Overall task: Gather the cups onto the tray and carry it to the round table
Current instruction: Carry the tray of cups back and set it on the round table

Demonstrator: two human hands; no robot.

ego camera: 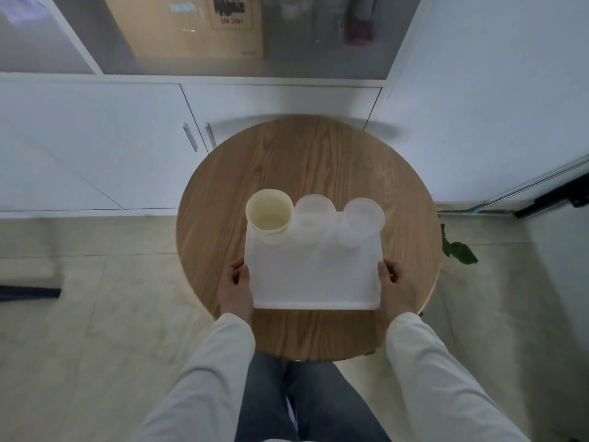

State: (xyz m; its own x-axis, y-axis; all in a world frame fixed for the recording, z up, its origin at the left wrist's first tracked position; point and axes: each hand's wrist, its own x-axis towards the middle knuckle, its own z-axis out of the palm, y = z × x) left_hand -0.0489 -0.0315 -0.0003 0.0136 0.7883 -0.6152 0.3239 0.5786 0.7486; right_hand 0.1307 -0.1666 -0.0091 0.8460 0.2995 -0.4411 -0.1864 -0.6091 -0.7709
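A white tray point(314, 279) sits over the round wooden table point(306, 161). Three upright cups line its far edge: cream cup point(269, 215) left, two clear cups point(314, 215) point(363, 218) right.

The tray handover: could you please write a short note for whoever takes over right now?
Left hand grips the white tray at its left edge; right hand grips its right edge.
Three cups stand along the tray's far side: cream cup, middle clear cup, right clear cup.
Done: cups gathered, tray brought over the round table.
Left: whether it already rests there is unclear; set it down, release.
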